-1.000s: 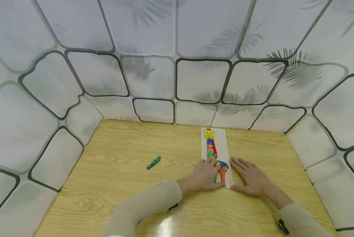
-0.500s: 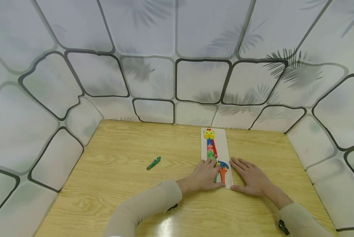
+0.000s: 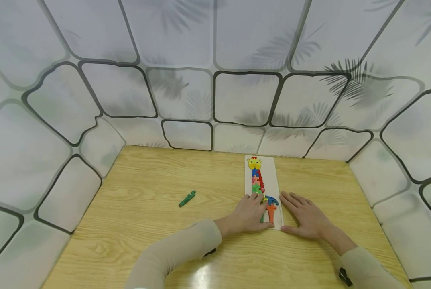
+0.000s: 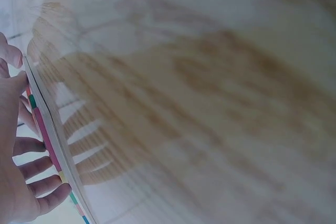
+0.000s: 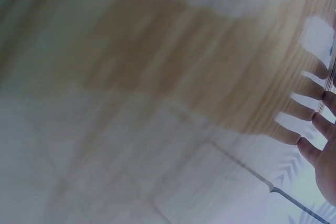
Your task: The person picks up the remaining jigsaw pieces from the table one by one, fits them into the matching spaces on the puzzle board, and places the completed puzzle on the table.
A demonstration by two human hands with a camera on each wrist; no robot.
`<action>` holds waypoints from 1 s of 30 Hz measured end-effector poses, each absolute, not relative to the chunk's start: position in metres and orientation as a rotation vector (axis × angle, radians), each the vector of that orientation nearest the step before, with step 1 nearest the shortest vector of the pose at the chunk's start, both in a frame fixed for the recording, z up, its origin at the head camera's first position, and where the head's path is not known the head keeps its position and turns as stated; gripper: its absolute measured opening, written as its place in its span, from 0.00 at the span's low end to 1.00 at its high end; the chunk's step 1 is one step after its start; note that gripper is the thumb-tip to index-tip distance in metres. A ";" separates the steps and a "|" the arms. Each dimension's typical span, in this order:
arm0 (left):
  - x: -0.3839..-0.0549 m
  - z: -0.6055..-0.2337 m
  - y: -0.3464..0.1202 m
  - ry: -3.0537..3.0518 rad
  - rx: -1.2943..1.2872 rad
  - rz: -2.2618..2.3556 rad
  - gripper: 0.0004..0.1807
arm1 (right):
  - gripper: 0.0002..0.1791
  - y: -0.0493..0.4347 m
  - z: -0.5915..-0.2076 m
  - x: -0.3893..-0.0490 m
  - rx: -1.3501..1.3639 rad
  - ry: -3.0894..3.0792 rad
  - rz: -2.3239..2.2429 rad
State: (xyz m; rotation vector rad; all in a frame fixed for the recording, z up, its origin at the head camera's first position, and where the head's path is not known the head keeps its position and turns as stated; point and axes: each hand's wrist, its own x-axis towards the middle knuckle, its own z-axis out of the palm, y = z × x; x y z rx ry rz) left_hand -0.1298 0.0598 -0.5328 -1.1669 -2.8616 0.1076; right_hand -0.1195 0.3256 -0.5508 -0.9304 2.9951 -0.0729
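A white puzzle board (image 3: pixel 267 170) lies lengthwise on the table, bearing a giraffe puzzle (image 3: pixel 256 180) in coloured pieces with a yellow head at the far end. My left hand (image 3: pixel 249 213) rests over the lower left of the board, fingertips on the pieces and thumb at the near edge, hiding part of the giraffe's body. In the left wrist view, its fingers (image 4: pixel 35 167) are spread along the board's side. Flat on the table, my right hand (image 3: pixel 305 216) has its fingertips and thumb at the board's right edge. Blue and orange pieces (image 3: pixel 271 208) show between the hands.
A loose green puzzle piece (image 3: pixel 187 198) lies on the wooden table (image 3: pixel 139 224), left of the board. Patterned pale walls (image 3: pixel 186 96) enclose the table at the back and on both sides. The board's far end reaches near the back wall.
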 end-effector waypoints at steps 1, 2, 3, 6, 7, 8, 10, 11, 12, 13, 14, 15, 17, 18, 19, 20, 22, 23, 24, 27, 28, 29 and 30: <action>-0.130 -0.533 0.060 -2.863 -1.168 0.109 0.46 | 0.56 0.326 -0.551 -0.119 -0.930 2.996 -0.073; -0.130 -0.533 0.060 -2.863 -1.168 0.111 0.46 | 0.56 0.326 -0.551 -0.119 -0.929 2.997 -0.072; -0.130 -0.533 0.060 -2.863 -1.168 0.114 0.46 | 0.56 0.326 -0.551 -0.119 -0.929 2.997 -0.072; -0.130 -0.534 0.060 -2.862 -1.164 0.123 0.45 | 0.56 0.326 -0.551 -0.119 -0.927 2.998 -0.072; -0.130 -0.534 0.060 -2.863 -1.164 0.123 0.45 | 0.56 0.326 -0.551 -0.119 -0.926 2.997 -0.072; -0.130 -0.534 0.060 -2.864 -1.163 0.123 0.45 | 0.56 0.326 -0.551 -0.119 -0.926 2.996 -0.073; -0.130 -0.534 0.060 -2.865 -1.162 0.121 0.45 | 0.56 0.326 -0.550 -0.119 -0.924 2.995 -0.076; -0.130 -0.534 0.060 -2.865 -1.163 0.119 0.45 | 0.56 0.326 -0.550 -0.119 -0.923 2.995 -0.076; -0.130 -0.534 0.060 -2.864 -1.164 0.118 0.45 | 0.57 0.326 -0.550 -0.119 -0.923 2.995 -0.076; -0.129 -0.533 0.060 -2.866 -1.164 0.113 0.45 | 0.56 0.326 -0.550 -0.119 -0.923 2.996 -0.076; -0.129 -0.532 0.060 -2.866 -1.165 0.112 0.44 | 0.56 0.326 -0.550 -0.119 -0.924 2.995 -0.075; -0.129 -0.532 0.060 -2.868 -1.166 0.107 0.44 | 0.56 0.326 -0.550 -0.119 -0.924 2.996 -0.074; -0.129 -0.530 0.060 -2.874 -1.171 0.101 0.44 | 0.56 0.326 -0.550 -0.120 -0.927 2.996 -0.072; -0.130 -0.529 0.059 -2.876 -1.175 0.100 0.44 | 0.56 0.326 -0.550 -0.120 -0.929 2.997 -0.072; -0.130 -0.529 0.059 -2.878 -1.181 0.100 0.43 | 0.56 0.326 -0.551 -0.120 -0.931 2.998 -0.073; -0.130 -0.528 0.058 -2.879 -1.188 0.100 0.43 | 0.56 0.326 -0.551 -0.120 -0.933 2.999 -0.074; -0.130 -0.526 0.057 -2.884 -1.205 0.097 0.43 | 0.56 0.326 -0.551 -0.120 -0.935 3.002 -0.074; -0.131 -0.526 0.057 -2.884 -1.213 0.097 0.43 | 0.56 0.326 -0.551 -0.120 -0.935 3.001 -0.072; -0.131 -0.525 0.056 -2.888 -1.222 0.093 0.43 | 0.56 0.326 -0.551 -0.120 -0.934 3.001 -0.072; -0.132 -0.526 0.055 -2.894 -1.241 0.085 0.43 | 0.56 0.326 -0.551 -0.120 -0.936 2.999 -0.068; -0.132 -0.526 0.054 -2.893 -1.244 0.088 0.43 | 0.56 0.327 -0.552 -0.120 -0.937 2.998 -0.070; -0.132 -0.526 0.054 -2.891 -1.248 0.091 0.43 | 0.56 0.327 -0.552 -0.120 -0.939 2.998 -0.070; -0.132 -0.525 0.053 -2.891 -1.252 0.092 0.43 | 0.56 0.327 -0.552 -0.120 -0.941 2.999 -0.071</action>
